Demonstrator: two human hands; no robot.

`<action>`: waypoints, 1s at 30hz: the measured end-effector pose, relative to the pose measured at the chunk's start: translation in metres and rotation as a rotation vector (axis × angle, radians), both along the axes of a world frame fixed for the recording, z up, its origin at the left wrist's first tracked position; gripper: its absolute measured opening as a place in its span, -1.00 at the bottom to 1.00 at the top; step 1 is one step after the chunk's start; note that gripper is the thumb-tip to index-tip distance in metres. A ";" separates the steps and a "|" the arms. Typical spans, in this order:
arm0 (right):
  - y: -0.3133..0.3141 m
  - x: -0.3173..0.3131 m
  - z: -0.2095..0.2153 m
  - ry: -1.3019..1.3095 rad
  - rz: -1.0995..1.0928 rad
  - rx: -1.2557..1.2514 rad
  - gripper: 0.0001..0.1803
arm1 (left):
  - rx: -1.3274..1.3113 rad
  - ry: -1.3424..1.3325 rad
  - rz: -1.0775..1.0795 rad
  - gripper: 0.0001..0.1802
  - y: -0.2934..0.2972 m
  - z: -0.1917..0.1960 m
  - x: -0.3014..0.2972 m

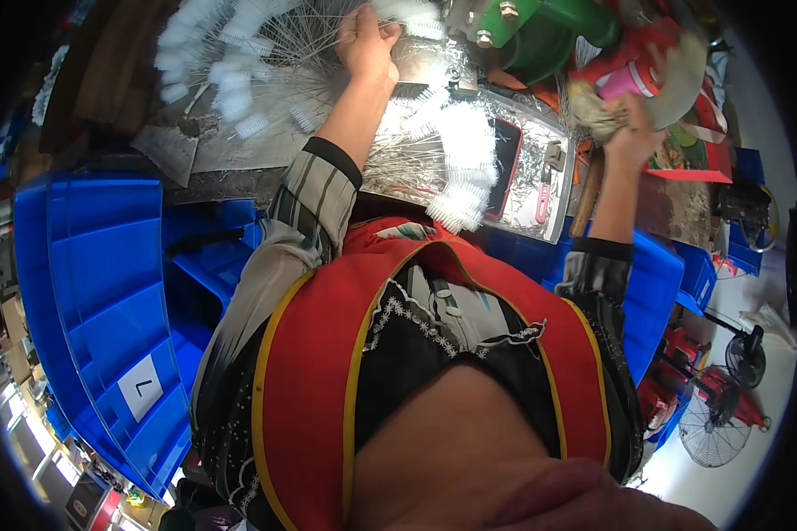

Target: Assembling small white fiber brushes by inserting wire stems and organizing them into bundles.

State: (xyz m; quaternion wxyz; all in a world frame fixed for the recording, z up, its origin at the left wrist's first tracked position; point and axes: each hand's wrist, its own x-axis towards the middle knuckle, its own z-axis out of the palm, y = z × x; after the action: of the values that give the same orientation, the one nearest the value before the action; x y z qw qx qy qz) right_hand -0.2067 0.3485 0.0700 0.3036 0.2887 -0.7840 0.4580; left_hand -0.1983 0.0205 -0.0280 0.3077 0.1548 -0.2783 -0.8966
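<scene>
My left hand (367,49) is at the top of the head view, its fingers bent and closed among thin wire stems. What they pinch is too small to make out. Around it spreads a pile of wire-stemmed brushes (235,88) with white bristle heads. A second bunch of white-bristled brushes (465,164) lies in a shallow tray (553,190) closer to me. Off to the right, my right hand (633,137) is closed on a pale, crumpled cloth (598,111), beside a pink roll (629,81).
A green machine (549,40) stands at the far middle. The tray also holds a dark, red-edged phone-like slab (503,168) and a pink-handled tool (543,199). A wooden handle (586,195) is beside it. Blue bins (106,265) flank me; a fan (713,420) stands right.
</scene>
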 end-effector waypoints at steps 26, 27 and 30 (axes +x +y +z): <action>-0.108 0.205 0.004 -0.713 0.534 0.495 -0.79 | 0.548 -0.181 -0.653 -0.79 0.070 0.028 0.169; -0.110 0.206 -0.005 -0.725 0.520 0.481 -0.79 | 0.575 -0.209 -0.627 -0.72 0.074 0.032 0.170; -0.115 0.206 -0.033 -0.686 0.331 0.664 -0.70 | 0.581 -0.156 -0.777 -0.63 0.069 0.038 0.172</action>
State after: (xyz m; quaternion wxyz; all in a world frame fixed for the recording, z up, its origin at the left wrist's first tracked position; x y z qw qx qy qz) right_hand -0.0004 0.2336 0.0365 -0.1566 0.3229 -0.8857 0.2944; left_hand -0.0267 0.0891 0.0105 -0.1272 0.1859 -0.0762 -0.9713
